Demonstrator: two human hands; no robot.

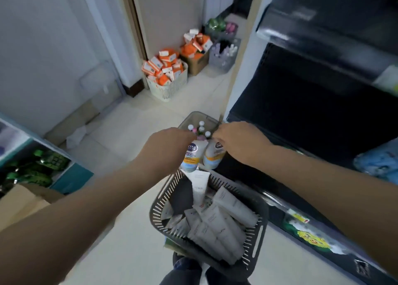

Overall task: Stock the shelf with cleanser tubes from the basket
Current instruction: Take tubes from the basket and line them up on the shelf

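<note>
- Grey basket (pixel 261 235) on the floor, white cleanser tubes (pixel 215 224) piled inside
- I see left hand (pixel 170 142) fingers clamped on top end of blue-white tube (pixel 191 157), which hangs below them
- right hand (pixel 234 138) pinches second tube (pixel 213 157) likewise, just beside the first, both above the basket
- dark shelf (pixel 312 103) to the right

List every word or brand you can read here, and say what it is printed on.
"NIVEA MEN": round logo on the left tube, held by the left hand.
"NIVEA MEN", partly covered: right tube, held by the right hand.
Smaller print on both: blurred.
Print on the white tubes in the basket: too small.
Labels on the orange boxes and shelf stickers: blurred.
</note>
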